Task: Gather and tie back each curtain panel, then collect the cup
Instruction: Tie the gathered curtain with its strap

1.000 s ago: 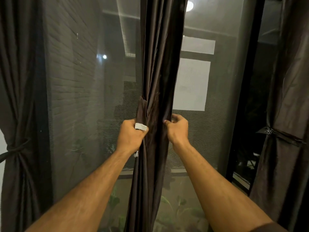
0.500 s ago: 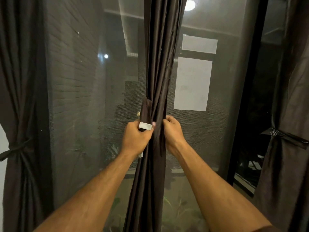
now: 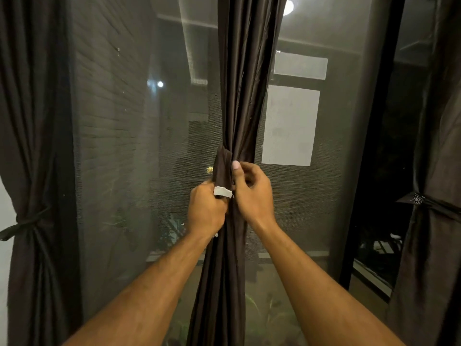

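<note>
A dark brown curtain panel [image 3: 245, 96] hangs gathered in the middle of the window. A matching fabric tie-back strap [image 3: 222, 171] with a white tag at its end lies against the bunched folds. My left hand [image 3: 205, 211] grips the strap's tagged end on the panel's left side. My right hand [image 3: 254, 193] is curled round the gathered curtain on the right, thumb up against the strap. The left curtain panel [image 3: 27, 146] and the right curtain panel [image 3: 434, 146] each have a tie round their middle. No cup is in view.
A mesh-screened glass window [image 3: 119, 158] fills the space behind the curtains, with a dark frame post [image 3: 374, 146] at the right. Reflections of room lights and pale rectangles show in the glass. Plants are dimly visible outside, low down.
My hands have closed in on each other at the middle panel. The right hand has risen and its thumb now sits against the strap; the curtain is bunched tighter.
</note>
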Motion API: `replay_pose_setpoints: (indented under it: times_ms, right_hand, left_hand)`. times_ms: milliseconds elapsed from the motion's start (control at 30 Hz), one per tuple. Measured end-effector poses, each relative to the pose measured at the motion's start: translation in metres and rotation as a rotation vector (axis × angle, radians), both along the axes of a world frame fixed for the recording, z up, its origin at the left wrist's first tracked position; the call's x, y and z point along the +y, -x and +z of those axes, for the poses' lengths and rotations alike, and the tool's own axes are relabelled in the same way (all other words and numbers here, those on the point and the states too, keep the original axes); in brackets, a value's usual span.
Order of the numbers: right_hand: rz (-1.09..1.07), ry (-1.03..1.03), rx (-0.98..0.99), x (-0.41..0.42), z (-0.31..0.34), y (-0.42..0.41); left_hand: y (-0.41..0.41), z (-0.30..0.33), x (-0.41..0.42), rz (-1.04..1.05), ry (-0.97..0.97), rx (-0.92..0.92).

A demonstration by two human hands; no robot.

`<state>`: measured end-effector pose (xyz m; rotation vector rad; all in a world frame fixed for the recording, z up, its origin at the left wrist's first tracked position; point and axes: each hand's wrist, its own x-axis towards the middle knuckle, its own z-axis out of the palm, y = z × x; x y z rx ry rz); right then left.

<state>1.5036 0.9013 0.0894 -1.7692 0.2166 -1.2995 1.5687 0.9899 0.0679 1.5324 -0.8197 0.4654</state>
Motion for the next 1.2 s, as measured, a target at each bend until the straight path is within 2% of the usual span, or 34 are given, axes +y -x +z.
replay_pose_setpoints:
  times_ms: [200,333,400,500,600,767,900,1067,1133,1200]
  right_hand:
    - [-0.042,0.212,0.152,-0.005,0.008,-0.001]
    - [-0.036,0.153,0.145,-0.012,0.017,-0.005]
    - [-0.019,0.125,0.137,-0.013,0.019,-0.003]
    - [0.006,0.112,0.116,-0.011,0.018,0.001]
    - [0.042,0.129,0.094,-0.007,0.018,0.005]
    - [0.143,0.172,0.096,-0.003,0.023,0.009]
    - [0.161,0.269,0.113,-0.003,0.031,0.011]
    - [0.416,0.105,0.107,-0.007,0.041,0.009]
    - [0.438,-0.065,0.062,-0.014,0.048,0.007]
    - [0.372,-0.221,-0.010,-0.021,0.056,0.003]
  left_hand:
    - [-0.006,-0.004,0.011,-0.274,-0.062,0.037]
    - [-0.013,0.002,0.017,-0.362,-0.009,0.076]
    - [-0.019,0.008,0.021,-0.325,0.048,0.105]
    - [-0.031,0.022,0.024,-0.156,0.130,0.141]
    - [-0.032,0.041,0.025,-0.158,0.065,0.150]
    - [-0.025,0.063,0.020,-0.408,-0.068,0.239]
    - [-0.024,0.075,0.010,-0.487,-0.125,0.232]
    - [-0.025,0.089,-0.002,-0.517,-0.091,0.252]
    - [-0.028,0.090,-0.004,-0.482,-0.071,0.258]
    - [-0.030,0.091,-0.004,-0.437,-0.054,0.301]
